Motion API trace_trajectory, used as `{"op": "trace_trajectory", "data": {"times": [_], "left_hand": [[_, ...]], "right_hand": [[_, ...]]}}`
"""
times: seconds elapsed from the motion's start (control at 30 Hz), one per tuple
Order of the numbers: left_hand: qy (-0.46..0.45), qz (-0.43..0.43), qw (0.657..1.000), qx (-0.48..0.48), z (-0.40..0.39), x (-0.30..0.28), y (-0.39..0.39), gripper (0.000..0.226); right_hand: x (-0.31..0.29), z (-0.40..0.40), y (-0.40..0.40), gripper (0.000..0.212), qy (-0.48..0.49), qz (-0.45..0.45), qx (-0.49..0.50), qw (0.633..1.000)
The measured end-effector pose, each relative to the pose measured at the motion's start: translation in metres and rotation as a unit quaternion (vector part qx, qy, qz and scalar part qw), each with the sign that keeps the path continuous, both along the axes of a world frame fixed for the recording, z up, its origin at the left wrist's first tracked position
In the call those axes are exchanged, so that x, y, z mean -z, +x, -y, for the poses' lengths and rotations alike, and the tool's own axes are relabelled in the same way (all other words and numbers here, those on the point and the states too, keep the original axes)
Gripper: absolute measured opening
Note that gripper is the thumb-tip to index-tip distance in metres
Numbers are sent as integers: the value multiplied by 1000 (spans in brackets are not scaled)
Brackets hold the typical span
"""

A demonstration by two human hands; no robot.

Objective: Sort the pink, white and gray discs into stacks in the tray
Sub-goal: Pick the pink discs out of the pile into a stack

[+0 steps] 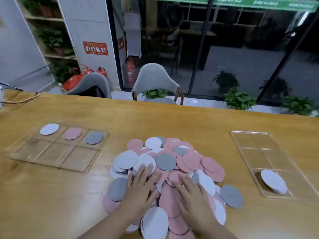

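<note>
two clear trays sit on the wooden surface (172, 121). the left tray (57, 163) has six boxes; its far row holds three discs, one to a box: a white disc (49, 129), a pink disc (73, 133) and a gray disc (94, 138). the right tray (248, 140) holds white discs (273, 181) in its near left box. between the trays lies a big mixed pile of discs (165, 169). the left hand (141, 185) and right hand (193, 195) lie flat on the pile, fingers straight, holding nothing.

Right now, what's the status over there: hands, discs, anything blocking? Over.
Left hand and right hand flat on the disc pile, holding nothing. Left tray: white, pink, gray started. Right tray: white only. Nothing blocking.
</note>
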State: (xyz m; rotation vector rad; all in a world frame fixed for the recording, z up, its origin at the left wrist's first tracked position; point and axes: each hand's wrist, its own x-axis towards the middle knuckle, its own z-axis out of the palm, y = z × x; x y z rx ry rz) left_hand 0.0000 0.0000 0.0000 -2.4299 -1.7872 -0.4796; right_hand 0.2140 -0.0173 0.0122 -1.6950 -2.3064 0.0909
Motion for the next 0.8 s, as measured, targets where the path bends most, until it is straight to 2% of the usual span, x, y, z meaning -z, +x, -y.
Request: {"op": "trace_trajectory", "data": {"times": [0.13, 0.27, 0.43, 0.67, 0.8], "left_hand": [[2, 21, 1000, -14, -3, -2, 9, 50], [5, 96, 995, -30, -2, -2, 17, 40], [32, 139, 988, -51, -12, -6, 25, 37], [53, 168, 984, -26, -8, 1, 22, 40], [47, 219, 975, -6, -14, 3, 20, 24]], "right_hand": [[6, 3, -1, 51, -9, -22, 12, 1000], [9, 7, -1, 44, -16, -64, 22, 998], [6, -1, -3, 30, 34, -121, 52, 991], [12, -1, -4, 32, 100, -101, 41, 989], [18, -4, -1, 33, 117, -100, 32, 988]]}}
